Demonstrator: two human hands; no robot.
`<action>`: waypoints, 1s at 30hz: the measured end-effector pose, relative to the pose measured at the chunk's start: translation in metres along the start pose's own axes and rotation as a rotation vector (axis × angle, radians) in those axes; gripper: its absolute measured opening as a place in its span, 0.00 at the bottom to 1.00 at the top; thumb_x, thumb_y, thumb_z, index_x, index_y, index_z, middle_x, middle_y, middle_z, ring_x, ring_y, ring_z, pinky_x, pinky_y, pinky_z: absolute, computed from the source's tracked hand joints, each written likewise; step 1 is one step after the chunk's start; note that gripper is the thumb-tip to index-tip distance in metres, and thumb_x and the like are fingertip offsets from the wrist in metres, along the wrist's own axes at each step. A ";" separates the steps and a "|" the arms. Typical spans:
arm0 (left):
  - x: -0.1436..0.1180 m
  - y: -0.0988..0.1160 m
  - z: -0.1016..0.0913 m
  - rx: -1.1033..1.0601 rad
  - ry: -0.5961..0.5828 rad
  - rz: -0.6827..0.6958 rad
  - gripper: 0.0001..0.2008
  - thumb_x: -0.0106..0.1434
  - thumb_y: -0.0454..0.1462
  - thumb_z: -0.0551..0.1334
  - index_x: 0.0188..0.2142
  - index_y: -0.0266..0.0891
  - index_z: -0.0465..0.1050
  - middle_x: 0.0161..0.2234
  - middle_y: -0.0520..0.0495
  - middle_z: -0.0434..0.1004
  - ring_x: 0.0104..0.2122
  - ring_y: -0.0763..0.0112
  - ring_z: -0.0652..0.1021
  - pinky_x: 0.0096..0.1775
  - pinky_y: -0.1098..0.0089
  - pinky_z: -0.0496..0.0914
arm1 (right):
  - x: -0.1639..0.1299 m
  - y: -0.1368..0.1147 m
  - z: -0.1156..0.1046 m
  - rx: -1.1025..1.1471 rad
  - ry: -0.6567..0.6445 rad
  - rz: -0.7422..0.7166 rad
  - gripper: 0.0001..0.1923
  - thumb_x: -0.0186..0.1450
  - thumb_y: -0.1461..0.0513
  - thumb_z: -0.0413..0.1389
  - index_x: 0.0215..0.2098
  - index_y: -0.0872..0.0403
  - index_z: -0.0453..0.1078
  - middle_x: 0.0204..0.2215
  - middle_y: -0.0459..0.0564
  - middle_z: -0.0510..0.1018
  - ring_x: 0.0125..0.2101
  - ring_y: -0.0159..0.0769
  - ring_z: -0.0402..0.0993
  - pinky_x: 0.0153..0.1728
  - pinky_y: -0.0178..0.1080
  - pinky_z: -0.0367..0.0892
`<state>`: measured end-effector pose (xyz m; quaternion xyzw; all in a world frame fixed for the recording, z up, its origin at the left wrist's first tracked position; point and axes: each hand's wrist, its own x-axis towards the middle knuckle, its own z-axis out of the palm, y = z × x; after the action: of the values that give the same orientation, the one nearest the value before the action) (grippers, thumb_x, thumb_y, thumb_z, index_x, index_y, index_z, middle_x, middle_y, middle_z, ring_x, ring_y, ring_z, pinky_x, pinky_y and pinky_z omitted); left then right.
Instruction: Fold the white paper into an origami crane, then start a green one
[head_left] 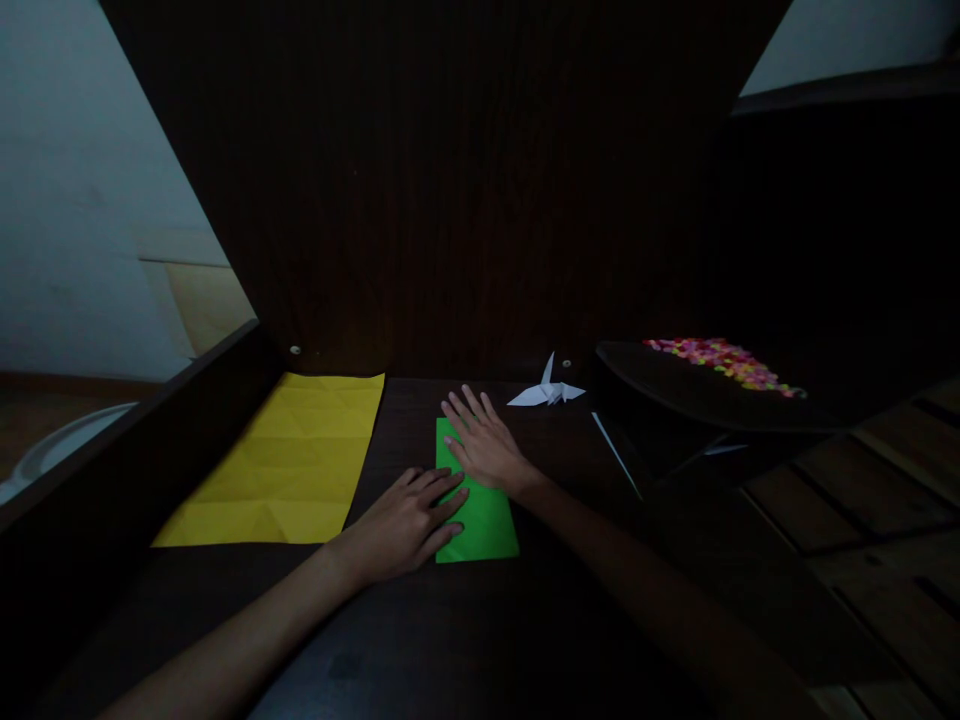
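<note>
A folded green paper (484, 522) lies on the dark wooden table (465, 640) in front of me. My left hand (409, 520) rests flat with its fingertips on the paper's left edge. My right hand (484, 445) presses flat on the paper's far end, fingers spread. Neither hand grips anything.
A creased yellow sheet (289, 465) lies to the left. A white paper crane (547, 390) stands at the back by the dark wall. To the right, a dark tray (675, 385) holds several small colourful pieces (720, 360). A thin white strip (615, 455) lies beside it.
</note>
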<state>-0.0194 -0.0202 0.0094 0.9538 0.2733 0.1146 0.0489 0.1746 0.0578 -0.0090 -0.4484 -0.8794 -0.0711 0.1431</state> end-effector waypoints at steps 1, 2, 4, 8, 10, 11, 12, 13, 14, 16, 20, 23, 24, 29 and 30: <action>0.000 -0.001 -0.001 -0.003 -0.006 0.009 0.21 0.72 0.44 0.50 0.60 0.40 0.65 0.60 0.38 0.66 0.59 0.53 0.66 0.55 0.52 0.62 | 0.002 0.001 -0.001 -0.007 0.010 -0.005 0.29 0.72 0.55 0.43 0.66 0.62 0.54 0.67 0.59 0.54 0.68 0.51 0.37 0.66 0.56 0.40; -0.001 -0.001 -0.002 -0.009 -0.010 0.015 0.21 0.71 0.44 0.51 0.60 0.41 0.65 0.60 0.38 0.67 0.58 0.53 0.67 0.55 0.51 0.61 | 0.003 0.003 -0.001 -0.011 0.015 -0.010 0.28 0.71 0.55 0.43 0.66 0.61 0.54 0.67 0.58 0.54 0.68 0.51 0.36 0.66 0.57 0.40; -0.001 -0.002 -0.005 -0.021 -0.027 0.013 0.23 0.70 0.47 0.52 0.60 0.41 0.65 0.60 0.38 0.66 0.58 0.51 0.66 0.56 0.50 0.60 | 0.007 0.009 -0.001 -0.017 0.025 0.005 0.27 0.71 0.56 0.43 0.65 0.60 0.56 0.67 0.58 0.55 0.68 0.50 0.37 0.65 0.58 0.41; -0.002 -0.001 -0.005 -0.056 -0.056 -0.011 0.30 0.67 0.51 0.54 0.64 0.41 0.58 0.62 0.36 0.63 0.59 0.48 0.65 0.57 0.47 0.57 | 0.015 0.020 0.000 -0.034 0.036 0.042 0.26 0.71 0.58 0.44 0.65 0.62 0.56 0.66 0.60 0.55 0.68 0.51 0.38 0.65 0.58 0.41; -0.002 -0.001 -0.002 -0.077 -0.062 -0.020 0.35 0.66 0.54 0.54 0.67 0.41 0.52 0.64 0.35 0.59 0.61 0.47 0.62 0.59 0.46 0.55 | 0.017 0.022 0.001 -0.028 0.041 0.062 0.27 0.71 0.59 0.44 0.65 0.62 0.56 0.66 0.61 0.56 0.68 0.51 0.38 0.65 0.58 0.41; -0.002 -0.001 -0.001 -0.082 -0.067 -0.025 0.37 0.66 0.55 0.53 0.67 0.41 0.49 0.65 0.35 0.56 0.62 0.46 0.60 0.59 0.45 0.53 | 0.017 0.023 0.001 -0.026 0.047 0.068 0.27 0.71 0.59 0.44 0.65 0.63 0.56 0.66 0.61 0.56 0.68 0.51 0.39 0.65 0.59 0.42; -0.002 -0.001 0.000 -0.082 -0.076 -0.030 0.39 0.65 0.57 0.53 0.68 0.41 0.47 0.66 0.34 0.53 0.64 0.45 0.57 0.60 0.44 0.52 | 0.017 0.023 0.000 -0.027 0.054 0.067 0.26 0.72 0.59 0.43 0.65 0.63 0.56 0.65 0.62 0.57 0.68 0.51 0.39 0.65 0.59 0.42; -0.002 -0.002 0.001 -0.079 -0.087 -0.034 0.40 0.64 0.58 0.53 0.68 0.41 0.46 0.67 0.34 0.49 0.65 0.45 0.55 0.60 0.44 0.50 | 0.016 0.022 0.000 -0.030 0.061 0.061 0.26 0.72 0.59 0.43 0.65 0.63 0.57 0.65 0.62 0.57 0.68 0.51 0.39 0.65 0.59 0.43; -0.002 -0.002 0.001 -0.075 -0.100 -0.038 0.41 0.64 0.59 0.52 0.68 0.41 0.45 0.68 0.34 0.47 0.66 0.45 0.53 0.61 0.43 0.49 | 0.015 0.020 0.000 -0.037 0.068 0.051 0.26 0.72 0.59 0.43 0.64 0.63 0.58 0.65 0.62 0.57 0.68 0.51 0.40 0.65 0.59 0.43; -0.002 -0.003 0.001 -0.068 -0.130 -0.041 0.41 0.65 0.59 0.51 0.68 0.41 0.45 0.68 0.34 0.44 0.67 0.46 0.51 0.62 0.44 0.46 | 0.012 0.017 -0.002 -0.053 0.076 0.027 0.25 0.72 0.59 0.42 0.63 0.64 0.60 0.65 0.62 0.58 0.68 0.51 0.41 0.65 0.57 0.44; -0.002 -0.006 0.002 -0.051 -0.157 -0.037 0.33 0.70 0.54 0.47 0.68 0.43 0.46 0.69 0.38 0.44 0.67 0.53 0.49 0.63 0.46 0.43 | 0.002 0.009 -0.008 -0.056 0.063 -0.026 0.24 0.73 0.60 0.42 0.62 0.64 0.61 0.65 0.62 0.58 0.67 0.50 0.42 0.66 0.56 0.44; -0.001 -0.007 0.004 -0.037 -0.130 -0.041 0.30 0.71 0.50 0.46 0.68 0.43 0.47 0.68 0.39 0.46 0.67 0.54 0.50 0.64 0.47 0.44 | -0.008 0.003 -0.012 -0.030 0.053 -0.050 0.24 0.73 0.59 0.42 0.63 0.63 0.60 0.65 0.60 0.57 0.68 0.48 0.40 0.66 0.56 0.44; -0.001 -0.007 0.005 -0.037 -0.121 -0.043 0.30 0.71 0.50 0.47 0.68 0.41 0.46 0.68 0.39 0.47 0.67 0.54 0.50 0.64 0.47 0.44 | -0.013 0.001 -0.013 -0.018 0.058 -0.062 0.24 0.73 0.59 0.43 0.63 0.62 0.59 0.66 0.60 0.55 0.68 0.48 0.40 0.66 0.55 0.43; -0.002 -0.007 0.009 -0.041 -0.101 -0.042 0.34 0.71 0.51 0.47 0.68 0.37 0.43 0.67 0.37 0.49 0.67 0.55 0.50 0.64 0.49 0.44 | -0.037 -0.008 -0.013 0.030 0.071 -0.057 0.29 0.71 0.57 0.46 0.67 0.62 0.52 0.68 0.59 0.47 0.68 0.50 0.34 0.66 0.57 0.45; -0.002 -0.007 0.010 -0.040 -0.096 -0.041 0.33 0.71 0.51 0.47 0.68 0.37 0.43 0.67 0.37 0.49 0.67 0.55 0.50 0.64 0.49 0.44 | -0.042 -0.010 -0.012 0.032 0.067 -0.043 0.30 0.71 0.56 0.46 0.67 0.62 0.51 0.68 0.60 0.47 0.68 0.50 0.34 0.66 0.57 0.45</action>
<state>-0.0224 -0.0158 -0.0014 0.9512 0.2879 0.0730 0.0834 0.1925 0.0167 -0.0103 -0.4246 -0.8845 -0.0749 0.1782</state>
